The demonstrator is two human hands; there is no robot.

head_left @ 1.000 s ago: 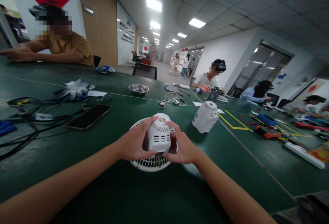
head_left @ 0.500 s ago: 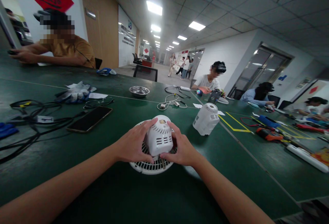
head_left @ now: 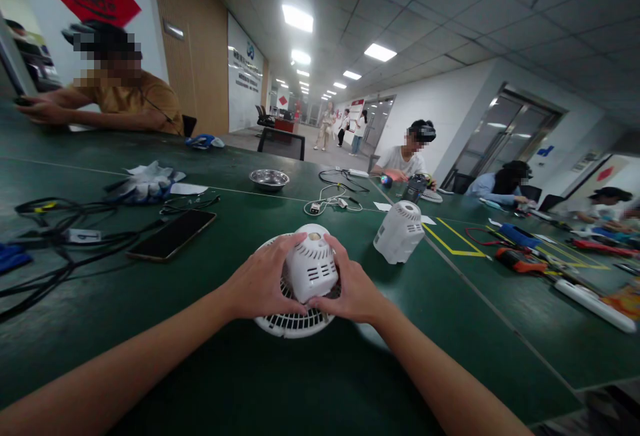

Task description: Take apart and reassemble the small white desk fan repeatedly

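Note:
Between my two hands is a white plastic motor housing [head_left: 313,266], domed on top, with slots in its side and a round hole at its crown. My left hand [head_left: 265,276] is wrapped round its left side, and my right hand [head_left: 353,283] grips its right side. Both thumbs meet low on the near face. Under the housing a round white fan grille [head_left: 295,325] lies on the green table; whether the two parts touch is hidden. A second white housing [head_left: 399,233] stands upright to the right, apart from my hands.
Left of my hands lie a black phone [head_left: 173,235], black cables [head_left: 75,256] and work gloves [head_left: 147,183]. Beyond are a metal bowl [head_left: 269,180] and a white cable [head_left: 333,203]. A multimeter [head_left: 520,260] and a white strip [head_left: 595,306] lie right. Several people sit around the table.
The housing has turned slightly in my hands, and the grille beneath sits a little differently. Both hands keep their hold. The whole view has shifted slightly.

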